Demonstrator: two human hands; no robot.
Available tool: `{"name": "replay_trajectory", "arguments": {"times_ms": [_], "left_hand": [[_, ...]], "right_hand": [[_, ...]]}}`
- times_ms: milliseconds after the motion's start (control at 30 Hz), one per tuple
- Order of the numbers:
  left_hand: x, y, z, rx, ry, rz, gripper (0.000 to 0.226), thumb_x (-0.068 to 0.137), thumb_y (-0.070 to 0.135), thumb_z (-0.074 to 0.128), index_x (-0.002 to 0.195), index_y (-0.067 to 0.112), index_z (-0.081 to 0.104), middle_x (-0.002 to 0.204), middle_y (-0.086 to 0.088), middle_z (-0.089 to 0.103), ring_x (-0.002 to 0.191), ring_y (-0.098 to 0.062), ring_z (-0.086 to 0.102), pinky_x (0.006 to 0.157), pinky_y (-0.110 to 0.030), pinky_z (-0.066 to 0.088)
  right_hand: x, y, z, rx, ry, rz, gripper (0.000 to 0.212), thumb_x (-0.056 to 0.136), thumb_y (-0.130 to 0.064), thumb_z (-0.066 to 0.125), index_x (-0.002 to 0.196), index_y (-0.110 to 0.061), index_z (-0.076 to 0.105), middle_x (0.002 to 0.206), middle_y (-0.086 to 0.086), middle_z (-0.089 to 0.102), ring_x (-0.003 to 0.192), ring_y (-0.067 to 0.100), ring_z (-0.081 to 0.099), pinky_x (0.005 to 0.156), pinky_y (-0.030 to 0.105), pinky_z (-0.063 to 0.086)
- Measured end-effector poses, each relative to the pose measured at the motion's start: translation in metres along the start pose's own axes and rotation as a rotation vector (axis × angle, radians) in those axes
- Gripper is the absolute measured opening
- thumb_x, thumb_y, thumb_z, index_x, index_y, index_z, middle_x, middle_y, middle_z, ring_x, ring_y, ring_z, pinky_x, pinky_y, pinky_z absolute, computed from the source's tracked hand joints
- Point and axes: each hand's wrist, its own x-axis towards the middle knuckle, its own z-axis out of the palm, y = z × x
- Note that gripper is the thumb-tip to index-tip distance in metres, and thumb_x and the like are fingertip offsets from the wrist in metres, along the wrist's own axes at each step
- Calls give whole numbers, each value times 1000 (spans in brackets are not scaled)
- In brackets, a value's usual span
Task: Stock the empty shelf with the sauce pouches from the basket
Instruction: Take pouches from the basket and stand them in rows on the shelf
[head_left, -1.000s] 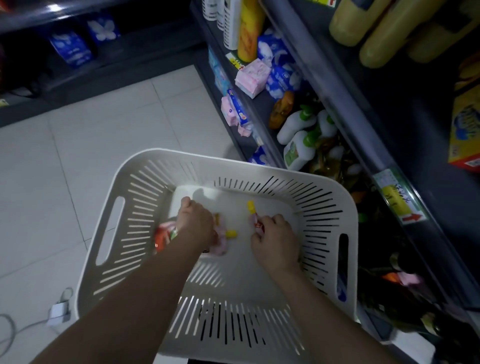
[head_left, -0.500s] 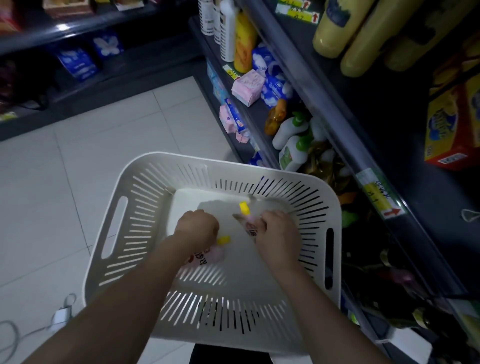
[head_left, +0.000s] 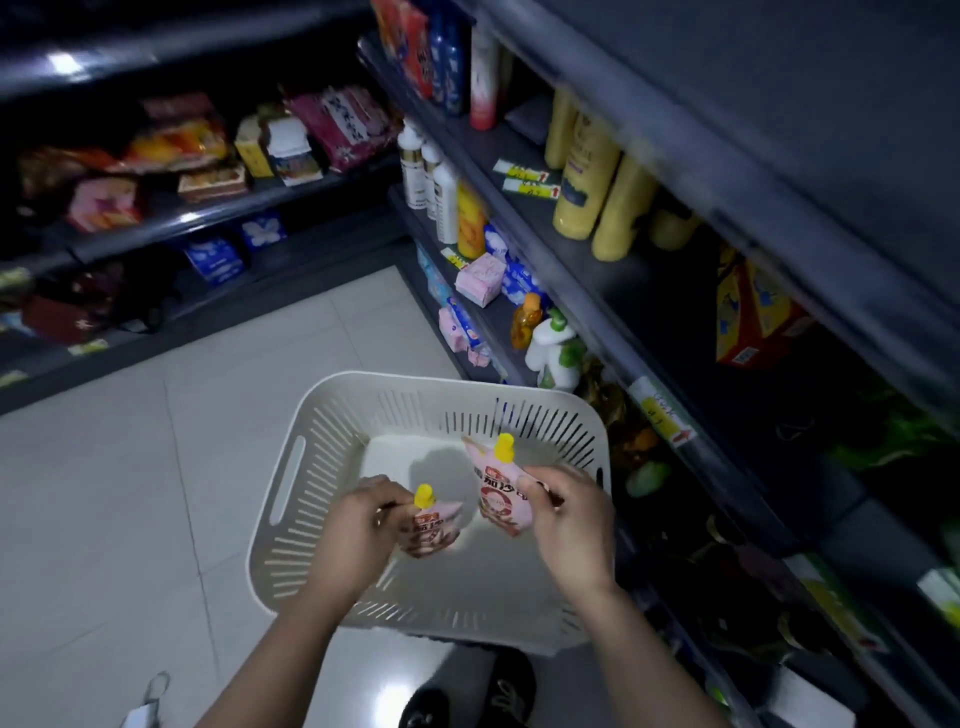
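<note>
Two sauce pouches are held above the floor of the basket, one in each hand. The right pouch (head_left: 500, 492) is soft, glossy pink film with a round red-brown print and a stubby yellow screw cap on top; it stands nearly upright, tipped a little to the left, and the right hand (head_left: 569, 525) has its grip closed on the pouch's right edge, thumb across the front. The left pouch (head_left: 430, 530) is the same make, pink film with a yellow cap, sitting lower and partly hidden; the left hand (head_left: 358, 527) has its grip closed on the pouch's left side. The two pouches hang just beside each other with a narrow gap between them. Below them the basket (head_left: 306, 467) is pale, matte plastic with rounded corners, walls cut by thin vertical slots, an oblong handle hole in the left wall, and a smooth flat bottom that shows bare around the hands. The basket's right rim sits close against the dark metal shelving (head_left: 613, 322), whose edge strips carry yellow and white price tags. Those shelves hold yellow bottles (head_left: 584, 182), white bottles (head_left: 444, 202), a pink box (head_left: 480, 273) and a yellow and red carton (head_left: 753, 317). To the left the glossy pale floor tiles (head_left: 156, 467) lie open and wide up to another dark shelf (head_left: 208, 218) of packets at the back. A dark shoe (head_left: 511, 686) shows under the basket's near edge.
</note>
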Motion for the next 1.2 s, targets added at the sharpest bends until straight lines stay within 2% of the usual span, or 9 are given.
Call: {"name": "replay_trajectory", "arguments": {"times_ms": [67, 167, 267, 400, 500, 633, 833, 1000, 1200], "left_hand": [[-9, 20, -11, -76, 86, 40, 34, 76, 6, 71, 65, 37, 63, 78, 11, 64, 72, -6, 60, 66, -24, 46], [-20, 52, -30, -174, 159, 122, 25, 78, -1, 71, 66, 21, 68, 76, 7, 63, 72, -11, 59, 63, -20, 44], [-31, 83, -52, -269, 179, 193, 23, 79, 0, 69, 67, 19, 68, 76, 5, 64, 72, -13, 59, 60, -19, 43], [-46, 122, -78, -370, 158, 312, 24, 80, 2, 69, 67, 21, 67, 79, 4, 65, 67, -13, 56, 61, -22, 43], [-59, 153, -94, -421, 97, 423, 12, 77, 15, 71, 67, 21, 67, 76, 6, 64, 64, -5, 54, 60, -16, 41], [-81, 190, -101, -529, 14, 516, 9, 72, 20, 65, 66, 26, 67, 69, 16, 64, 63, 3, 55, 60, -8, 39], [-115, 243, -90, -599, -123, 683, 14, 72, 25, 68, 69, 39, 68, 67, 15, 63, 62, 1, 53, 60, -14, 41], [-146, 291, -62, -630, -248, 754, 14, 74, 22, 67, 69, 35, 69, 63, 12, 63, 59, 1, 53, 61, -23, 43], [-201, 353, -16, -671, -382, 850, 8, 72, 20, 66, 69, 27, 68, 65, 9, 65, 59, 2, 54, 58, -11, 42]], "right_hand": [[-6, -14, -18, -1, 56, -43, 11, 81, -14, 65, 83, -18, 75, 81, -7, 68, 79, 15, 61, 68, 30, 48], [-20, -40, -45, 99, 178, -77, 7, 79, -20, 67, 77, -17, 74, 74, -11, 65, 74, 11, 59, 65, 35, 49], [-41, -67, -76, 159, 299, -133, 25, 78, -36, 62, 79, -15, 75, 74, -9, 65, 76, 15, 61, 67, 36, 51], [-74, -97, -116, 113, 447, -185, 8, 80, -15, 67, 82, -12, 75, 79, -8, 67, 80, 16, 63, 71, 42, 53], [-102, -120, -146, 66, 561, -233, 8, 80, -5, 71, 81, -13, 74, 77, -7, 66, 77, 14, 62, 70, 36, 52], [-145, -141, -189, 20, 655, -270, 5, 81, -7, 72, 79, -12, 74, 77, -6, 67, 76, 11, 63, 68, 31, 51], [-210, -149, -244, -22, 799, -231, 9, 80, -13, 66, 78, -12, 75, 79, -6, 68, 79, 11, 63, 71, 34, 51], [-264, -141, -286, 13, 889, -183, 16, 79, -1, 70, 76, -17, 74, 80, -7, 69, 79, 7, 63, 73, 22, 48], [-328, -113, -348, -73, 994, -162, 11, 77, -8, 70, 78, -19, 73, 78, -9, 68, 78, 6, 63, 72, 21, 48]]}}
